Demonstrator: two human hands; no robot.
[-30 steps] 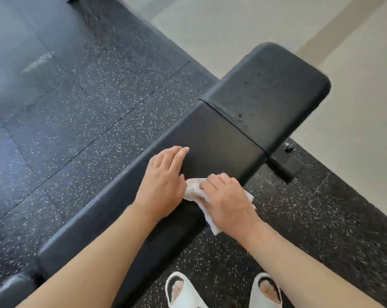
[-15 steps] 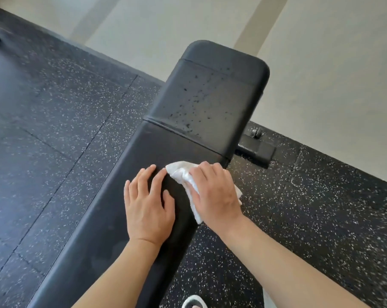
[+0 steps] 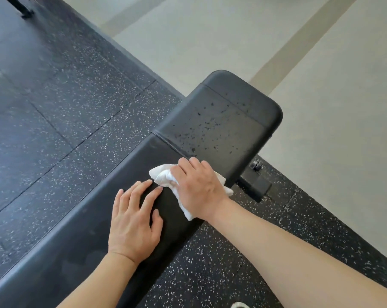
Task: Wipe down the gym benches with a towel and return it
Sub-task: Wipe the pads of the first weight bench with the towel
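Observation:
A long black padded gym bench (image 3: pixel 94 218) runs from the lower left to the upper right. Its far seat pad (image 3: pixel 221 123) is speckled with liquid droplets. My right hand (image 3: pixel 199 187) presses a crumpled white towel (image 3: pixel 163 175) onto the bench just before the seam between the two pads; its fingers curl over the cloth. My left hand (image 3: pixel 134 221) rests flat on the long pad beside it, fingers straight and spread, fingertips nearly touching the towel.
Black speckled rubber flooring (image 3: pixel 54 130) lies on both sides of the bench. Beige floor (image 3: pixel 332 107) starts past the bench's far end. A black metal frame foot with a bolt (image 3: pixel 256 181) sticks out under the seat pad. A white shoe tip (image 3: pixel 239 305) shows at the bottom.
My right hand has slid the towel along the bench toward the seam of the droplet-covered pad. My left hand followed along the long pad. The view has shifted.

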